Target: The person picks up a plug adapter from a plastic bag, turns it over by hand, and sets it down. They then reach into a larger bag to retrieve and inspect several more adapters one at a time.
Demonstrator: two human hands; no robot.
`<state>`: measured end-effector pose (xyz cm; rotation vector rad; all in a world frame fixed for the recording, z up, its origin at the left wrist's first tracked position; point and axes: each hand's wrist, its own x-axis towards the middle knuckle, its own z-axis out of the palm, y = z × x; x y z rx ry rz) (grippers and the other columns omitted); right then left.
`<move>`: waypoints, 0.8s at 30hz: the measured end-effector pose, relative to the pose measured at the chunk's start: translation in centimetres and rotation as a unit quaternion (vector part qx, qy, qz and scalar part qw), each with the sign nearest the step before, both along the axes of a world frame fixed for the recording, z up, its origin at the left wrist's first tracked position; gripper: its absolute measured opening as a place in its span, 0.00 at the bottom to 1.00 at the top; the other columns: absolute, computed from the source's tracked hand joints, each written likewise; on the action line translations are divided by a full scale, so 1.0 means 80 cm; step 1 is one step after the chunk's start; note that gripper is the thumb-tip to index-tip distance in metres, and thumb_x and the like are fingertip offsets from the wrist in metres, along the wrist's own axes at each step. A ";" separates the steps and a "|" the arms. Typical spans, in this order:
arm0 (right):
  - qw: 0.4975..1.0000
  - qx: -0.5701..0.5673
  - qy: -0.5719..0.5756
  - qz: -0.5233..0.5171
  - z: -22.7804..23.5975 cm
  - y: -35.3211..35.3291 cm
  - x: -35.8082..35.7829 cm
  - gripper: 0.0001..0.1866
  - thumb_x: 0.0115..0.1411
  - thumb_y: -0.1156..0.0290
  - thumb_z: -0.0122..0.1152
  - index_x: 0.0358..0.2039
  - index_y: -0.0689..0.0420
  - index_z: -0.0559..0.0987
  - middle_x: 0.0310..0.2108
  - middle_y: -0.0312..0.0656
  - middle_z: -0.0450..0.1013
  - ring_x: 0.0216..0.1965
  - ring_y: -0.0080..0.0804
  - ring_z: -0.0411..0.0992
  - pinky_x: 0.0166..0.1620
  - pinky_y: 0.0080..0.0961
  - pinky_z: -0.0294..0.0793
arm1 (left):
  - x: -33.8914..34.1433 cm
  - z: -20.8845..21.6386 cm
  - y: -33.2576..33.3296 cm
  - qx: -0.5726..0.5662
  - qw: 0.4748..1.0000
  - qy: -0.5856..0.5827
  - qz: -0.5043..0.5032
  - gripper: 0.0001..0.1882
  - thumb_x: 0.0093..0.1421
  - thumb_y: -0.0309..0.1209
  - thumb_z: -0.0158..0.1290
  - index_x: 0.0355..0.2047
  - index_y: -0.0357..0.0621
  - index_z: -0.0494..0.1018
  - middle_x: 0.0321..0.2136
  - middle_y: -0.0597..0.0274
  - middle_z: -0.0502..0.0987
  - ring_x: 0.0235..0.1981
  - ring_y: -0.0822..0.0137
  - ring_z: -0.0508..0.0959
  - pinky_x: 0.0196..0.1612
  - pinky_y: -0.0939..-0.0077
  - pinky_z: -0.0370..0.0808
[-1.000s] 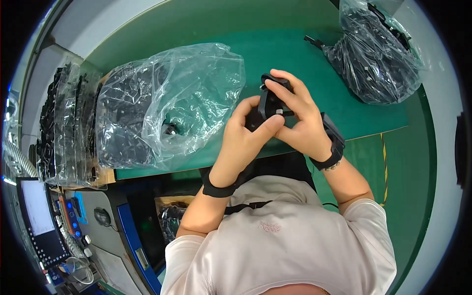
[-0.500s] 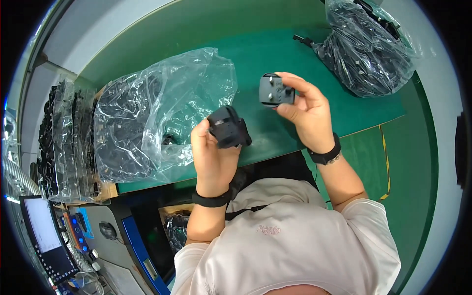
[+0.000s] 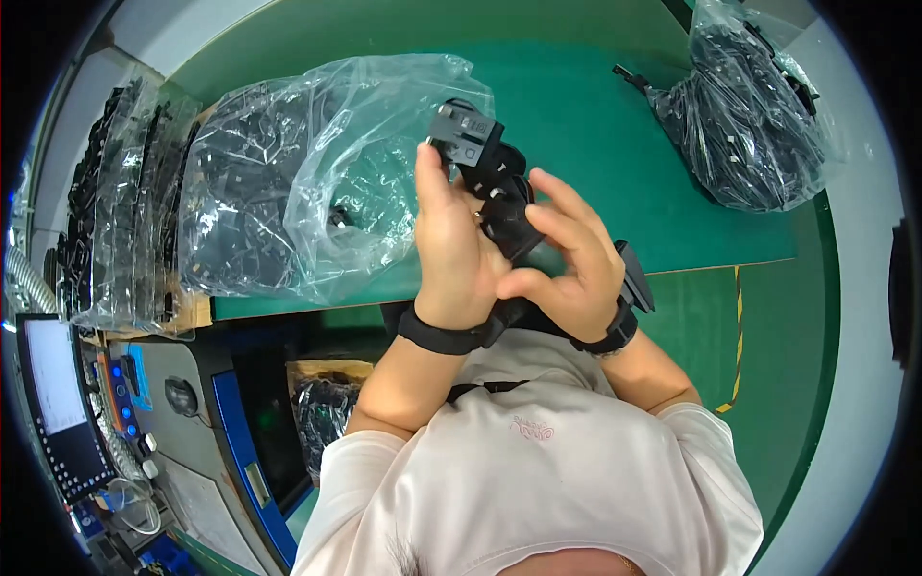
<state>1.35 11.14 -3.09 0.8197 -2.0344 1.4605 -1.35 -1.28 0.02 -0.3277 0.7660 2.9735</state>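
Note:
Several black plug adapters with metal prongs are bunched at my left hand, its fingers closed round them from beneath and mostly hidden. The topmost has a flat grey-black face turned up. Closest to my right hand is a rounded black plug adapter, lying over the left palm. My right fingers are spread and bent, their tips at that adapter's edge, while the thumb reaches toward the heel of my left hand. Both wrists wear black bands.
A large clear plastic bag of black parts lies open on the green table. Another filled bag stands at the far right. Bagged black parts line the left edge. Below left are a screen and a mouse.
My right hand has come in to the left hand, and the plug adapter it held now seems gathered with the others. My left hand has risen slightly and turned palm inward.

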 end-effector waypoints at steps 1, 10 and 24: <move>0.999 0.025 -0.022 0.029 0.008 0.001 0.004 0.25 0.47 0.67 0.72 0.43 0.61 0.72 0.56 0.59 0.61 0.44 0.32 0.72 0.42 0.24 0.75 | 0.000 0.001 -0.003 0.002 1.000 -0.002 0.004 0.23 0.67 0.49 0.34 0.39 0.42 0.68 0.32 0.61 0.73 0.32 0.70 0.74 0.35 0.73 0.74; 0.988 0.039 -0.096 0.112 0.038 0.053 -0.020 0.18 0.43 0.82 0.70 0.34 0.58 0.73 0.53 0.56 0.65 0.46 0.34 0.68 0.47 0.28 0.70 | -0.009 0.024 0.011 -0.155 0.983 0.097 -0.020 0.19 0.67 0.47 0.38 0.42 0.44 0.67 0.34 0.63 0.71 0.33 0.72 0.72 0.36 0.74 0.71; 0.944 -0.185 0.273 -0.019 0.187 0.159 -0.060 0.27 0.39 0.81 0.73 0.35 0.50 0.64 0.53 0.49 0.64 0.50 0.32 0.65 0.52 0.30 0.64 | -0.027 0.163 0.024 -0.055 0.943 0.329 0.018 0.16 0.67 0.44 0.38 0.45 0.50 0.67 0.42 0.66 0.72 0.39 0.68 0.72 0.37 0.67 0.71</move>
